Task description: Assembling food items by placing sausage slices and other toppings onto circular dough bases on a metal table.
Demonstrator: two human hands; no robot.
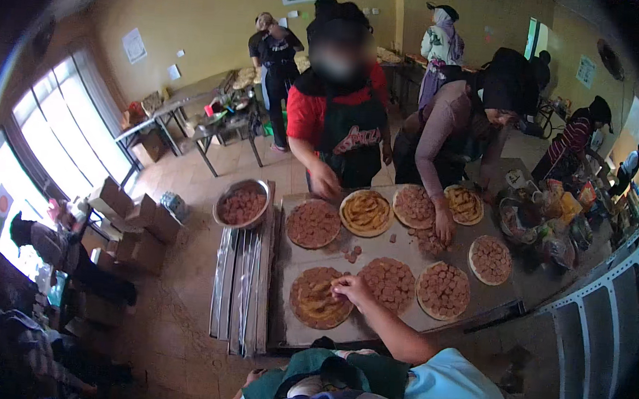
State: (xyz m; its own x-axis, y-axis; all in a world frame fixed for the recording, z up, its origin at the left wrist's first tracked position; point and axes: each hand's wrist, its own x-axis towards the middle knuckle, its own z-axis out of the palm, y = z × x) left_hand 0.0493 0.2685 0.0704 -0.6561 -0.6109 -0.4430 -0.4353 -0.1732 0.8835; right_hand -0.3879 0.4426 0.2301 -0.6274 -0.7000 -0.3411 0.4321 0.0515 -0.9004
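Observation:
My right hand (351, 288) reaches from the lower right in a light blue sleeve. Its fingers are pinched on what looks like a sausage slice at the top edge of a sauced pizza base (319, 299), which is partly covered with slices. That pizza lies at the near left of a metal worktable (404, 243). To its right lie two pizzas fully covered in slices (390, 283) (443, 290). A few loose slices (351, 253) lie just beyond my hand. My left hand is not in view.
Several more pizzas fill the far side. A person in red rests a hand (325, 185) near one; another person's hand (443, 229) is at loose slices. A metal bowl of slices (242, 203) and stacked trays (241, 290) stand left. Packets (552, 225) crowd the right, cardboard boxes (131, 221) the floor.

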